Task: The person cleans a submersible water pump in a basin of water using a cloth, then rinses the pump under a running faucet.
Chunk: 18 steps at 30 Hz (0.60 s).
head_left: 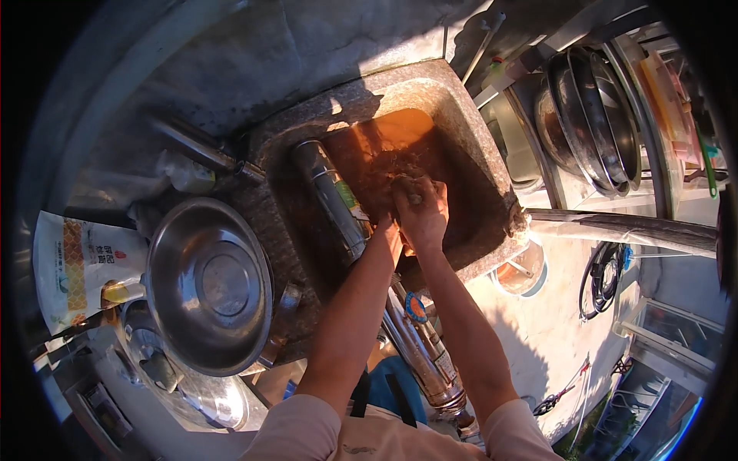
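Both hands are together just above brown, muddy water [396, 131] in a stone sink [492, 157]. My right hand [424, 219] is closed, its fingers curled round a small brownish lump [415, 197] whose kind I cannot make out. My left hand [388, 226] is against it on the left, its fingers mostly hidden by the right hand and the shadow. A long shiny metal cylinder [332, 192] with coloured labels leans in the sink, left of my hands. It runs under my forearms and out over the near edge.
A wide steel basin [231, 286] stands left of the sink, beside a white printed bag [88, 265]. Steel bowls [596, 123] are stacked on a rack at right. A bucket [525, 270] and a coiled black hose [603, 280] are on the floor at right.
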Motion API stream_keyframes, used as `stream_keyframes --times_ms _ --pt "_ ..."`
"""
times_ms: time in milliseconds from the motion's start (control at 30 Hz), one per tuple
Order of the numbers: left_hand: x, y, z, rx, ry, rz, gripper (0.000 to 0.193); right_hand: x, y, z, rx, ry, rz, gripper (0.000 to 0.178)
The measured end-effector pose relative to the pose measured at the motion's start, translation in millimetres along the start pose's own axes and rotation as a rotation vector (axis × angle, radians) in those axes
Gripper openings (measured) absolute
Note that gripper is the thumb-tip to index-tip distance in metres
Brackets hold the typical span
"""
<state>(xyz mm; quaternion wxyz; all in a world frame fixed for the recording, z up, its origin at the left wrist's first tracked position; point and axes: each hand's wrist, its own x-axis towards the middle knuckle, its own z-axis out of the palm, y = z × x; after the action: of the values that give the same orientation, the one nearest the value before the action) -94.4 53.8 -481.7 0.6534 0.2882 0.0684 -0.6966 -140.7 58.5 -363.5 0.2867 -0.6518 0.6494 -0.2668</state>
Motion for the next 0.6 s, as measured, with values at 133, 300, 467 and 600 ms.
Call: stream_keyframes --times_ms 133,300,467,600 --pt "-25.4 -0.8 31.8 -0.034 0.203 0.000 0.054 24.8 33.5 12.3 -0.202 0.081 -0.248 0.031" --pt "-15.9 31.8 2.3 0.711 0.133 0.242 0.033 49.4 -2.5 18.7 0.032 -0.007 0.042 0.032" --pt "-59.5 66.4 67.2 1.489 0.112 0.408 0.023 91.0 134.9 14.7 -0.387 -0.022 -0.387 0.034" --pt "-38.0 93.2 5.2 1.368 0.178 0.638 0.033 79.2 156.3 62.1 -0.286 -0.262 0.226 0.053"
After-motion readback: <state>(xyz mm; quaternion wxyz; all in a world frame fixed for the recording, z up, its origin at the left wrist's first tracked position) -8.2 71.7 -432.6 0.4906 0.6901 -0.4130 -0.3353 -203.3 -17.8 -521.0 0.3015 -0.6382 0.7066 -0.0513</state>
